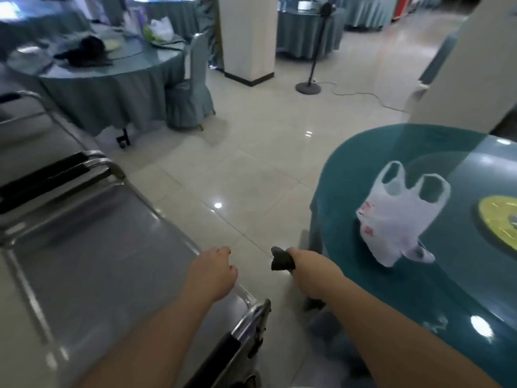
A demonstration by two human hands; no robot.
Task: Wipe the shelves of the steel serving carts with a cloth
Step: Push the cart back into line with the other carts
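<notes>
A steel serving cart (92, 247) fills the lower left, its bare top shelf tilted toward me, with a black-gripped handle at its far end and another at its near corner. My left hand (214, 271) curls over the cart's right rim near that near corner. My right hand (309, 268) hovers over the floor just right of the cart and grips a small dark cloth (282, 259), which sticks out of the fist to the left. A second steel cart (30, 121) stands behind the first at the left edge.
A round table with a teal glass top (391, 152) stands close on my right, bearing a white plastic bag (402, 214). Farther off are a draped round table (112, 88), a covered chair (190, 88), a pillar (246, 37) and a fan stand (309, 86) with a trailing cable. Tiled floor lies between.
</notes>
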